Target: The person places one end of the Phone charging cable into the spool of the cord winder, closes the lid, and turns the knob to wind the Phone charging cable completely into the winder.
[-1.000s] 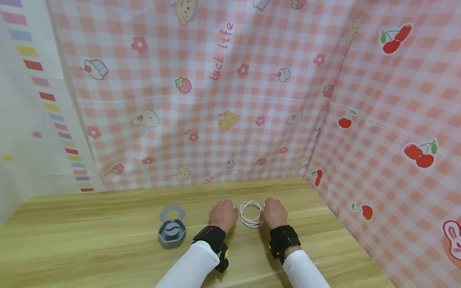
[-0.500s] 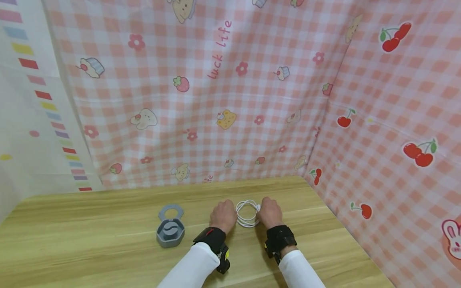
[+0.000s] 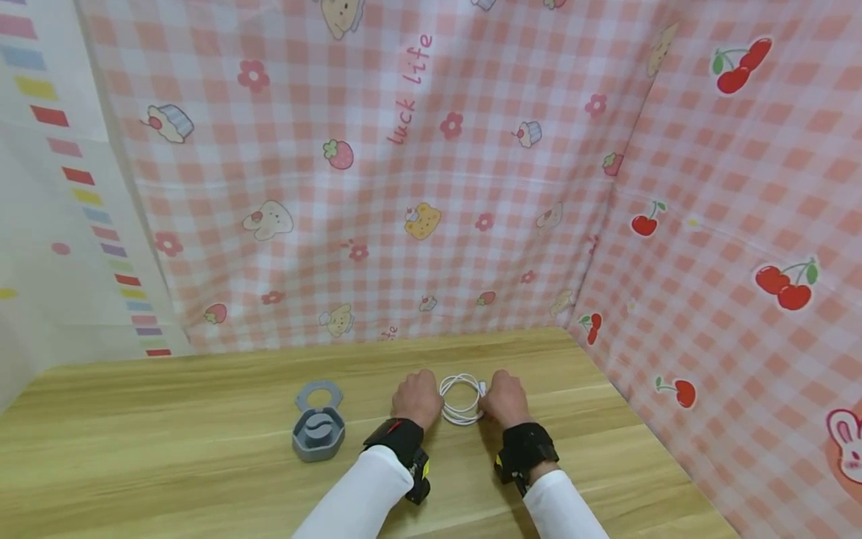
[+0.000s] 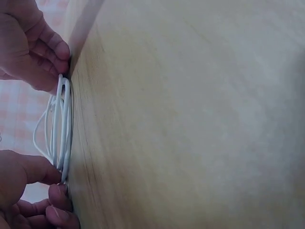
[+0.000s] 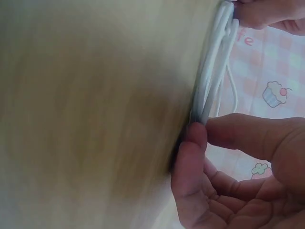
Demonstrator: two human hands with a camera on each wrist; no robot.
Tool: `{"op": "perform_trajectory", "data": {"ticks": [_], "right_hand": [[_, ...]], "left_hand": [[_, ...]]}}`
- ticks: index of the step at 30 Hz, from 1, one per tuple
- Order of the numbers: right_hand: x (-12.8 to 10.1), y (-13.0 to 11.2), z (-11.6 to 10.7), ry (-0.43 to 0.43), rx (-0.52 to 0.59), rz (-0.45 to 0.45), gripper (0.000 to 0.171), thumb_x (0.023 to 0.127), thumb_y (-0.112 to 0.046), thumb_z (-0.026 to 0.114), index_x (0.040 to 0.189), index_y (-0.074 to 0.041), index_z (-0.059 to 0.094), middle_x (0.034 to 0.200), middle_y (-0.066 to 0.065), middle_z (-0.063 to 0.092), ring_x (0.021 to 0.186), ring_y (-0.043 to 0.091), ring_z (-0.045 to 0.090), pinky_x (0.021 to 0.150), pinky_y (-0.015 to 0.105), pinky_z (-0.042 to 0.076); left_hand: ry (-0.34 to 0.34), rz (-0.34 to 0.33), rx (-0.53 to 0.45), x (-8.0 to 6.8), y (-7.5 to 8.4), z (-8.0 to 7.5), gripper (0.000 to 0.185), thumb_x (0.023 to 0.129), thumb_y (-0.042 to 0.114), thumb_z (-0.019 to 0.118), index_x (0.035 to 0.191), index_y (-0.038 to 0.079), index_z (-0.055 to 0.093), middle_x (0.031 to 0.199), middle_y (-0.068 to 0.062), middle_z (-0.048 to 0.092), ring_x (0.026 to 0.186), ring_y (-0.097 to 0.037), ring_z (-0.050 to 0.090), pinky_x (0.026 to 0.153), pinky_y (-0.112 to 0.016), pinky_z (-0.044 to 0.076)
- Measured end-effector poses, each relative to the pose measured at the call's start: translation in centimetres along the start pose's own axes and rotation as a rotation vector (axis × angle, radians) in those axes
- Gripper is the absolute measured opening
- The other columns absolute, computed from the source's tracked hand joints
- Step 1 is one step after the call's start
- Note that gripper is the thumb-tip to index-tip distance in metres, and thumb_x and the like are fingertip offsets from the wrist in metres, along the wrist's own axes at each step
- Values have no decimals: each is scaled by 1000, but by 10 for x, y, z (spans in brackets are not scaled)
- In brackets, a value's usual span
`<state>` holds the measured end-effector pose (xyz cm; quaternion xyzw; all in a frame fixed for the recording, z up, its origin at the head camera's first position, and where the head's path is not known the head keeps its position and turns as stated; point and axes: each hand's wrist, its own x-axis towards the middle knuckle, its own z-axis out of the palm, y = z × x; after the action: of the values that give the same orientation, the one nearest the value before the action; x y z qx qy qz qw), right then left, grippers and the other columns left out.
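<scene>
- White coiled cable (image 3: 462, 399) is lain on the table (image 3: 202, 449), between both hands.
- It is pinched by the left hand (image 3: 417, 399) and the right hand (image 3: 503, 398) at opposite sides.

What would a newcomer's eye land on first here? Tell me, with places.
First the coiled white cable near the middle of the wooden table, pinched on either side by the left hand and the right hand. Next, the grey case with its lid open, lying to the left of the hands. Behind it all hangs the pink checked cloth printed with cherries, cupcakes and the words "luck life".
</scene>
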<state>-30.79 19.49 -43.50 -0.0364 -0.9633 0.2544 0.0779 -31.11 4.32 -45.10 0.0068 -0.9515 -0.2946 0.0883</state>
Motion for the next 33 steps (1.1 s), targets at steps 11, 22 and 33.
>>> {"op": "perform_trajectory", "data": {"ticks": [11,22,33], "right_hand": [[-13,11,-10,-222,597,110,11,83,4,63,85,14,66,61,7,64,52,10,59,54,23,52],[-32,0,-40,-262,794,43,22,87,-1,66,103,14,60,84,13,68,67,16,66,68,33,59],[-106,-3,-43,-369,761,-76,26,86,-7,70,101,13,62,82,8,64,63,11,64,62,25,56]], "left_hand": [[-18,-9,-161,-4,-8,-14,25,76,9,70,55,7,56,55,-10,61,51,-25,59,49,-33,45],[-154,-11,-788,-16,-20,-52,11,87,-2,59,84,-11,65,64,-20,69,43,-13,63,53,-39,57],[-133,0,-920,-103,-64,-89,29,83,-1,69,105,-8,52,75,-23,70,51,-16,66,54,-33,57]]}}
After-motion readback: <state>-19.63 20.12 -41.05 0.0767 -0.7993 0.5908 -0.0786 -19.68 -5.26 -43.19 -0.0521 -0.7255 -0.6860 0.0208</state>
